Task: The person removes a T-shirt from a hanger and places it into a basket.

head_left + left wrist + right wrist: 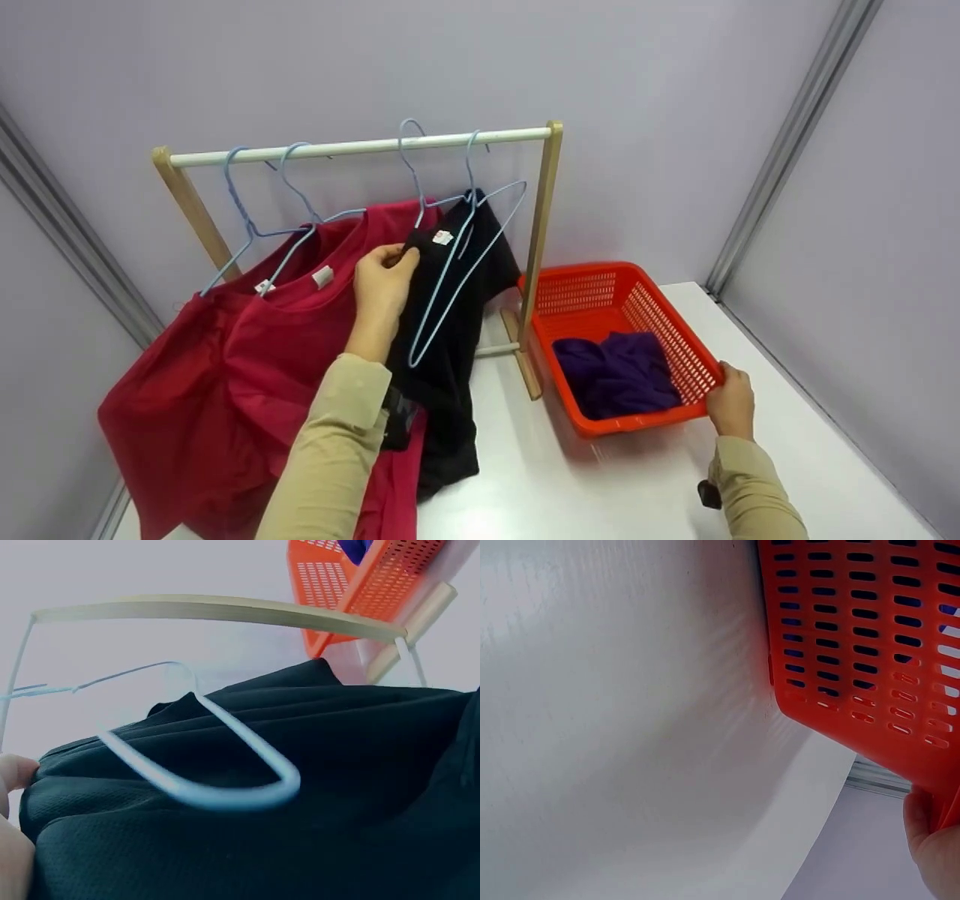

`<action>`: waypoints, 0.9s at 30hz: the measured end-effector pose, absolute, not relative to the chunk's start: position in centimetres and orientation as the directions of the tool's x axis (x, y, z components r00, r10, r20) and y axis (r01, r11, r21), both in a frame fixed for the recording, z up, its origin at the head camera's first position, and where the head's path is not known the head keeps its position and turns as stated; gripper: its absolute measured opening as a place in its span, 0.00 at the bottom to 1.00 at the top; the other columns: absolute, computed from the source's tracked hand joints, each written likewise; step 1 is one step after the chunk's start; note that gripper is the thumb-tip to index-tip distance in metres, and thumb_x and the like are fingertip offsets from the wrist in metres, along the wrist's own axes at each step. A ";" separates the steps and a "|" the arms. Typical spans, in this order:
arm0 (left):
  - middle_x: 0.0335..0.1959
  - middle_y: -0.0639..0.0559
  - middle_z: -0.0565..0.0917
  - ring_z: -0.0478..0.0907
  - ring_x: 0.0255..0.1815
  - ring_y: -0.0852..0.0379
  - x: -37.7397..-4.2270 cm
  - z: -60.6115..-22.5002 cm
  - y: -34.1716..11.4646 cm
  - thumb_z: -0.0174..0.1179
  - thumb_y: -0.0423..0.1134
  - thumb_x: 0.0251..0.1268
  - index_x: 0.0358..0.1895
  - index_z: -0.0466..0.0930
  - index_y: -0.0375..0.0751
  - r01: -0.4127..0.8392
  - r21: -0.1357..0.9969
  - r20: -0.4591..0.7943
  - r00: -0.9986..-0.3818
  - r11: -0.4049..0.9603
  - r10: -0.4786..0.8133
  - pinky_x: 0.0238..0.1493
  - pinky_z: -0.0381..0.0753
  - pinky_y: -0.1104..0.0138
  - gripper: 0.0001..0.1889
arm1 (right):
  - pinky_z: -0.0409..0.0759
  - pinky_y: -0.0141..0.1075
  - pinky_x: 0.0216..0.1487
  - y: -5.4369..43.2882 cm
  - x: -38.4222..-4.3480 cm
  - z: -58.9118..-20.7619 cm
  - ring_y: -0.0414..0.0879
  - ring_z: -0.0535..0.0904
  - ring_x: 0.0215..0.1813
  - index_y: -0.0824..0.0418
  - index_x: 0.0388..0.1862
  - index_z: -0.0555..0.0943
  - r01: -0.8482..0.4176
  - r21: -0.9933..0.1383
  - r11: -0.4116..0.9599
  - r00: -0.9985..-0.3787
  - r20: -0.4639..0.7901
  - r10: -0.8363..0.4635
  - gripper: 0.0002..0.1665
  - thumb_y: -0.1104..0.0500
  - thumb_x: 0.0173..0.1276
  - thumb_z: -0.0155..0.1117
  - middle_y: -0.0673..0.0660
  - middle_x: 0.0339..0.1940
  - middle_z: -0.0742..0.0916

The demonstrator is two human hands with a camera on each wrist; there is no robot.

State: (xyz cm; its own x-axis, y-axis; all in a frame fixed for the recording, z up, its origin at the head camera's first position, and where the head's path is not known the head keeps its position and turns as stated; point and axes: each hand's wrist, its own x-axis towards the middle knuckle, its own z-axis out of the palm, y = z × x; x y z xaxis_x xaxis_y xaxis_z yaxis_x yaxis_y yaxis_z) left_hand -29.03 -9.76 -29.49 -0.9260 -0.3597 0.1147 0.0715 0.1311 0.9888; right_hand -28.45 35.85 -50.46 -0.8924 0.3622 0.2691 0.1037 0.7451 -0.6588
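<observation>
My left hand [384, 281] pinches the black shirt [442, 322] near its collar, beside a white label. This shirt hangs from the rack, and in the left wrist view its dark folds [247, 840] fill the lower half. A light blue wire hanger [469, 274] hangs in front of it with no garment on it. Far to the right, my right hand [731, 401] grips the near right corner of the red plastic basket [637, 421], thumb and fingers round the rim. A crumpled purple cloth [619, 375] lies inside the basket.
The clothes rack has a white rail [360, 146] and wooden posts [544, 225]. Two red shirts [300, 375] hang on blue hangers at its left. A wooden foot [523, 360] stands beside the basket on the white table [540, 495]. Pale walls with metal strips [795, 142] enclose the table.
</observation>
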 end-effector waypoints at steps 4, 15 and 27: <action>0.46 0.40 0.78 0.73 0.46 0.51 -28.8 -29.6 -10.2 0.63 0.41 0.63 0.50 0.77 0.30 0.073 0.984 0.129 -0.917 0.160 -0.378 0.51 0.74 0.64 0.19 | 0.61 0.61 0.67 36.0 -28.6 -50.4 0.77 0.64 0.62 0.81 0.64 0.63 0.134 -0.701 0.701 -0.903 0.206 0.378 0.34 0.76 0.55 0.38 0.84 0.59 0.69; 0.33 0.43 0.80 0.74 0.37 0.52 -28.6 -30.6 -11.4 0.61 0.42 0.64 0.43 0.78 0.33 0.172 0.937 0.297 -0.851 0.303 -0.434 0.42 0.71 0.67 0.13 | 0.61 0.58 0.68 36.7 -28.7 -50.1 0.72 0.62 0.67 0.74 0.71 0.56 0.208 -0.770 0.603 -0.939 0.015 0.343 0.38 0.73 0.56 0.39 0.81 0.67 0.63; 0.30 0.47 0.73 0.70 0.37 0.51 -28.0 -30.5 -12.6 0.60 0.50 0.64 0.40 0.77 0.31 0.128 0.922 0.289 -0.856 0.366 -0.429 0.42 0.69 0.65 0.20 | 0.63 0.59 0.66 36.9 -28.6 -49.9 0.72 0.63 0.65 0.74 0.72 0.53 0.215 -0.757 0.617 -0.953 -0.024 0.303 0.40 0.73 0.56 0.40 0.82 0.68 0.62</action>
